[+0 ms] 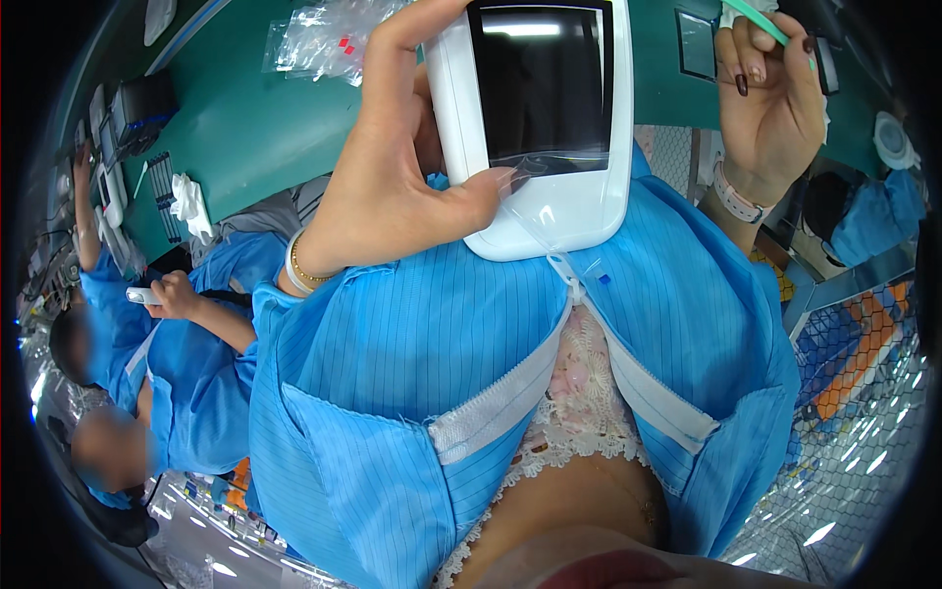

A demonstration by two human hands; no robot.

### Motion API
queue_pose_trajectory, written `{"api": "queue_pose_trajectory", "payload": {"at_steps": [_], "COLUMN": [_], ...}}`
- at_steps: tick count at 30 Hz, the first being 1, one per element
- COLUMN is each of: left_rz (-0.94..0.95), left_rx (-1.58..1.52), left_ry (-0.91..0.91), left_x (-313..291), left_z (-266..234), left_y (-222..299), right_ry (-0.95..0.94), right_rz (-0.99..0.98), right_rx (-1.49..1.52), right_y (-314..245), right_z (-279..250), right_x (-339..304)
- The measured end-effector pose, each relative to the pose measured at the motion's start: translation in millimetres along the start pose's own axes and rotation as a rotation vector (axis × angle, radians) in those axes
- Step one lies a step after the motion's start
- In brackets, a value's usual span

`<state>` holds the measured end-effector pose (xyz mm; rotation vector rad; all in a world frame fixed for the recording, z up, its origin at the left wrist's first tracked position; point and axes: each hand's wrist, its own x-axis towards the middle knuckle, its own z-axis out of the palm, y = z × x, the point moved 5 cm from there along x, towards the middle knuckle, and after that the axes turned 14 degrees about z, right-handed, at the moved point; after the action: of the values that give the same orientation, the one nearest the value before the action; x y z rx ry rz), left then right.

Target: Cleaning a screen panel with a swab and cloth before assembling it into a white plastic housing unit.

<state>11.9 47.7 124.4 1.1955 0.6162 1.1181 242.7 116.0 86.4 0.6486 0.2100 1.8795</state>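
Note:
My left hand (392, 187) grips a white handheld device (549, 211) with a dark rectangular screen, held tilted up in front of my chest. Its thumb presses near the screen's lower edge, where a clear film (549, 163) is wrinkled and partly lifted. Off to the right and farther out, my right hand (775, 108) is raised with its fingers curled around a thin light-green stick-like tool (758, 18). The tool's far end runs out of the picture, so its kind cannot be told. Something white shows behind those fingers.
On the green table (255, 128) lie clear plastic bags (319, 44) with red marks, a dark-framed panel (698, 44), dark strips (162, 201) and crumpled white tissue (189, 206). Co-workers in blue sit at left, one hand (177, 294) holding a small white object; another person (873, 221) is at right.

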Motion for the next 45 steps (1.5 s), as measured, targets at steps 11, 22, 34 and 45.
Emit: {"api": "queue_pose_trajectory", "payload": {"at_steps": [11, 22, 34, 45], "left_rz": [0.221, 0.175, 0.181, 0.084], "left_rx": [-0.01, 0.024, 0.119, 0.108], "left_ry": [-0.164, -0.137, -0.154, -0.077], "left_x": [1.5, -8.8, -10.8, -13.1], "left_z": [4.9, -3.2, -9.3, -9.7], "left_y": [-4.4, 1.0, 8.2, 11.5], "right_ry": [0.451, 0.502, 0.54, 0.526], "right_rz": [0.328, 0.837, 0.927, 0.881], "right_rx": [-1.672, -1.717, -1.719, -1.617], "right_y": [22.9, 62.3, 71.5, 71.4], "right_z": [40.1, 27.2, 19.1, 18.5], "right_x": [52.2, 86.3, 90.2, 91.5]}}
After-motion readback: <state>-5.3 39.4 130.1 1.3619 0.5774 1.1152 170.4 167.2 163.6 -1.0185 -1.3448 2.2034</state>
